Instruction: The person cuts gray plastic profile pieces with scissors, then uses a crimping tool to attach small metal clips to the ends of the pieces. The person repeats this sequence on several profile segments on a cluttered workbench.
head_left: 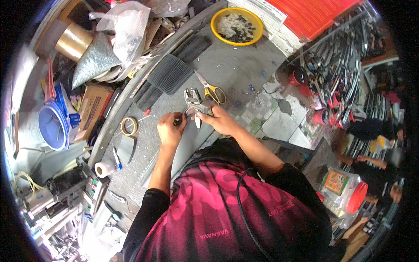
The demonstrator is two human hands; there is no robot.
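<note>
Over the grey worktable (pixel 150 131), my right hand (pixel 223 121) is wrapped round the handles of a silver plier-like hand tool (pixel 192 97) with a squared metal head. My left hand (pixel 169 129) is closed in a pinch beside the tool's handles, on a small dark piece (pixel 177 122) whose kind I cannot make out. Just past my right hand lie yellow-handled scissors (pixel 214 92). Beyond the tool, a stack of dark ribbed strips (pixel 171 74) rests on the table.
A yellow bowl (pixel 237 42) of small clear and black pieces stands at the far side. Left are a tape roll (pixel 128 126), a blue-capped pen (pixel 117 158), a white roll (pixel 104 169) and a blue bucket (pixel 53 126). A red-lidded jar (pixel 345 194) and other people are at right.
</note>
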